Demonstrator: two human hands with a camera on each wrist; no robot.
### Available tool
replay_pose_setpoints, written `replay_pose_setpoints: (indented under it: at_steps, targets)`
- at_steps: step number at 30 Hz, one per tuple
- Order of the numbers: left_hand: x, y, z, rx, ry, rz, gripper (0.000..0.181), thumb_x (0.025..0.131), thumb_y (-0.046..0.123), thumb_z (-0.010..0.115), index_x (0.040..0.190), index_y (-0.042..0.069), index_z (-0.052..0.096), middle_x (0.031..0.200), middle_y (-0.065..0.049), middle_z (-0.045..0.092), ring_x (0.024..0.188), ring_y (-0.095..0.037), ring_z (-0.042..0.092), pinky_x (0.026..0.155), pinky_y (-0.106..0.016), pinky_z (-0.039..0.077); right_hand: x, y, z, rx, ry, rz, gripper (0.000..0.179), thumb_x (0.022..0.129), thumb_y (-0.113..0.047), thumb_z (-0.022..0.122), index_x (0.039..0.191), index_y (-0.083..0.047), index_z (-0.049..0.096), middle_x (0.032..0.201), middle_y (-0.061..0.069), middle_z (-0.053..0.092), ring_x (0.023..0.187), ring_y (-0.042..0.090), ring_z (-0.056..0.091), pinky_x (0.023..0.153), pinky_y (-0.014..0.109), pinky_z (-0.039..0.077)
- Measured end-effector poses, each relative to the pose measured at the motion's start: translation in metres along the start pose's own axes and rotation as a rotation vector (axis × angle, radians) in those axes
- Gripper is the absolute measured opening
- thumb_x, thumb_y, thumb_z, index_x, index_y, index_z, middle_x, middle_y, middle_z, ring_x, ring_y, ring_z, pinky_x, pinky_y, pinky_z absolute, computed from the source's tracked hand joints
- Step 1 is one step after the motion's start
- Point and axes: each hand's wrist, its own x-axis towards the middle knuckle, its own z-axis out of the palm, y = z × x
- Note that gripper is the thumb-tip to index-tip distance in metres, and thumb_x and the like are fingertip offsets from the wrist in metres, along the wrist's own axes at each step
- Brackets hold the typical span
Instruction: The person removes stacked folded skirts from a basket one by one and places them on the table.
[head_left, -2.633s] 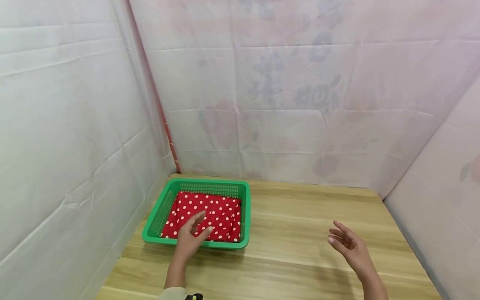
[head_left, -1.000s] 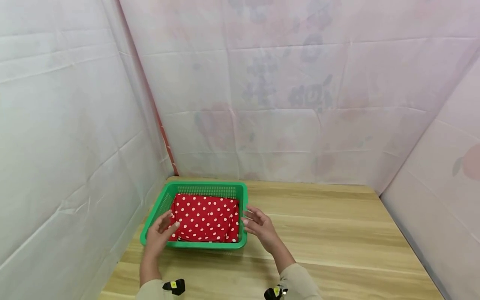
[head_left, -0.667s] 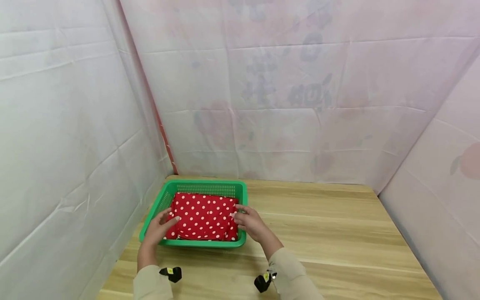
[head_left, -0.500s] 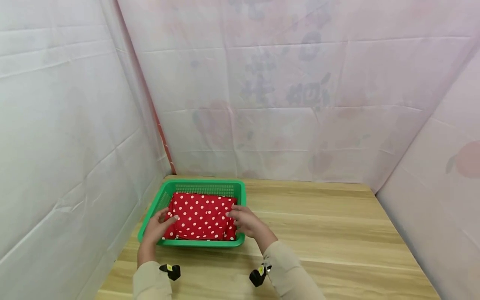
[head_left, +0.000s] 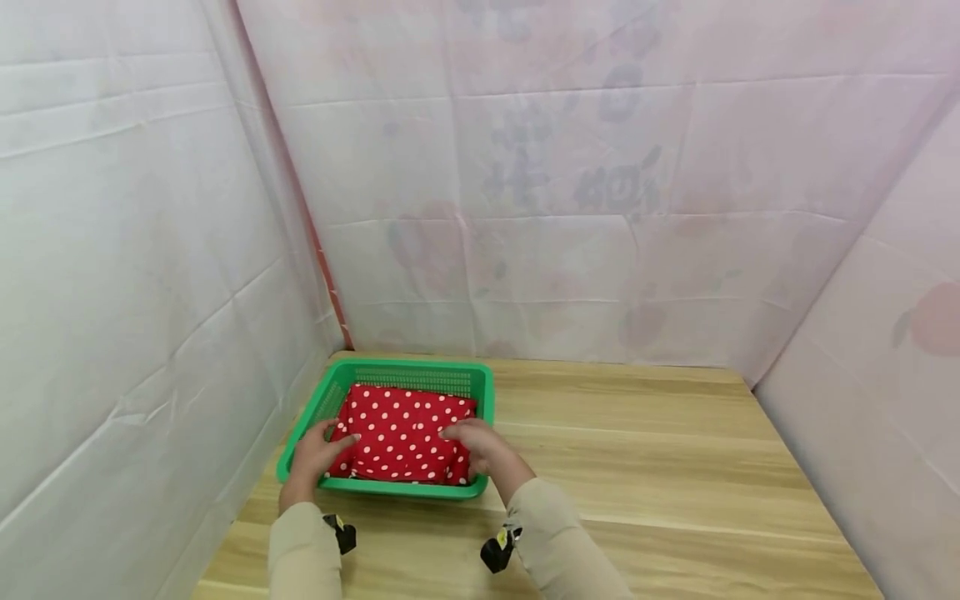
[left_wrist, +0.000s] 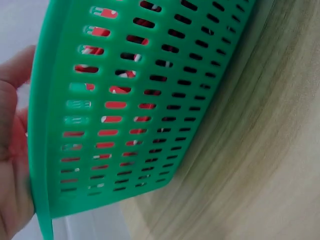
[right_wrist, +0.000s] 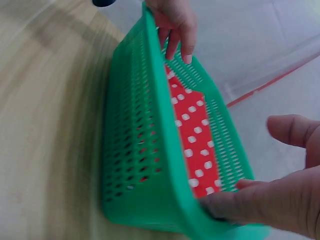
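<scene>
A folded red cloth with white polka dots (head_left: 397, 429) lies in a green plastic basket (head_left: 486, 392). My left hand (head_left: 312, 460) reaches over the front left of the basket, thumb and fingers apart at the cloth's left edge. Its fingers hang down inside the rim in the right wrist view. At the cloth's right side, my right hand (head_left: 486, 450) dips into the basket, its fingers partly hidden behind the hand. In the right wrist view this hand (right_wrist: 280, 200) is spread, with one digit right at the rim and another well apart from it.
The basket stands at the back left of a wood-grain table (head_left: 637, 467). White printed sheeting (head_left: 555, 250) walls off the back, and more sheeting (head_left: 150, 292) rises close on the left. A small black device (head_left: 495, 552) sits at the right sleeve.
Earlier the right hand was far to the right above the table; it has moved left into the basket. The left hand has shifted left to the cloth's left edge. Basket and cloth look unmoved.
</scene>
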Motion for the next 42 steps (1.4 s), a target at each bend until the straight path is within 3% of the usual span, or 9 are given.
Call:
replay_pose_setpoints:
  at_steps: [5,9,15,19,27,32,35,39,42]
  targets:
    - [0.005,0.003,0.005,0.080,-0.037,0.008,0.062,0.084,0.025,0.067,0.127,-0.012,0.044,0.123,-0.032,0.046,0.104,-0.043,0.046,0.083,-0.053,0.044,0.014,0.013,0.003,0.144,-0.002,0.004,0.046,0.090,-0.009,0.054,0.127,0.009,0.034,0.128,0.026,0.041,0.117,0.044,0.040,0.093,0.063,0.032]
    - [0.007,0.003,0.009,0.120,-0.046,0.012,0.066,0.080,0.023,0.070,0.128,-0.013,0.041,0.121,-0.032,0.047,0.103,-0.043,0.046,0.086,-0.054,0.042,0.017,0.023,0.011,0.170,0.025,0.012,0.051,0.088,-0.008,0.056,0.129,0.010,0.030,0.125,0.026,0.040,0.116,0.042,0.041,0.092,0.054,0.039]
    - [0.014,0.001,0.013,0.080,-0.042,0.011,0.082,0.077,0.018,0.073,0.137,-0.009,0.025,0.126,-0.031,0.042,0.110,-0.044,0.042,0.091,-0.058,0.037,0.014,0.036,0.023,-0.033,0.165,-0.063,0.075,0.085,-0.009,0.058,0.142,0.009,0.013,0.133,0.028,0.030,0.115,0.043,0.034,0.091,0.062,0.034]
    - [0.018,0.001,0.021,0.086,-0.047,0.025,0.083,0.077,0.015,0.074,0.139,-0.008,0.023,0.128,-0.031,0.041,0.111,-0.045,0.041,0.092,-0.058,0.037,0.014,0.039,0.021,-0.140,0.228,-0.085,0.078,0.083,-0.006,0.061,0.143,0.008,0.013,0.134,0.028,0.031,0.113,0.042,0.035,0.092,0.059,0.035]
    - [0.018,0.001,0.021,0.048,-0.034,0.023,0.062,0.082,0.008,0.067,0.133,-0.007,0.036,0.118,-0.029,0.049,0.100,-0.039,0.050,0.078,-0.047,0.048,0.013,0.040,0.019,-0.160,0.128,-0.121,0.055,0.084,-0.011,0.061,0.130,0.009,0.038,0.120,0.020,0.045,0.104,0.036,0.045,0.088,0.053,0.041]
    - [0.017,-0.002,0.013,-0.052,-0.039,0.045,0.047,0.084,0.002,0.064,0.127,-0.006,0.045,0.098,-0.021,0.052,0.086,-0.032,0.051,0.067,-0.040,0.048,0.018,0.039,0.018,-0.138,0.140,-0.178,0.062,0.083,-0.012,0.063,0.136,0.003,0.035,0.129,0.021,0.041,0.101,0.034,0.047,0.083,0.050,0.043]
    - [0.018,-0.003,0.007,-0.113,-0.059,0.026,0.054,0.084,0.008,0.065,0.131,-0.004,0.041,0.108,-0.024,0.049,0.094,-0.036,0.049,0.076,-0.046,0.047,0.023,0.037,0.016,-0.129,0.108,-0.187,0.067,0.083,-0.015,0.063,0.141,-0.001,0.031,0.131,0.020,0.039,0.098,0.033,0.048,0.076,0.047,0.044]
    - [0.017,-0.005,0.005,-0.129,-0.158,-0.031,0.070,0.085,0.016,0.066,0.140,-0.002,0.028,0.133,-0.030,0.033,0.114,-0.044,0.038,0.090,-0.056,0.038,0.029,0.036,0.011,-0.141,0.047,-0.174,0.063,0.083,-0.014,0.063,0.139,-0.003,0.036,0.126,0.016,0.044,0.099,0.029,0.049,0.078,0.045,0.044]
    - [0.016,-0.007,0.006,-0.130,-0.190,-0.061,0.074,0.083,0.015,0.066,0.143,-0.001,0.023,0.132,-0.031,0.034,0.112,-0.044,0.041,0.090,-0.056,0.039,0.030,0.037,0.010,-0.136,0.035,-0.170,0.061,0.082,-0.011,0.064,0.137,-0.002,0.039,0.125,0.017,0.045,0.101,0.030,0.048,0.083,0.046,0.043]
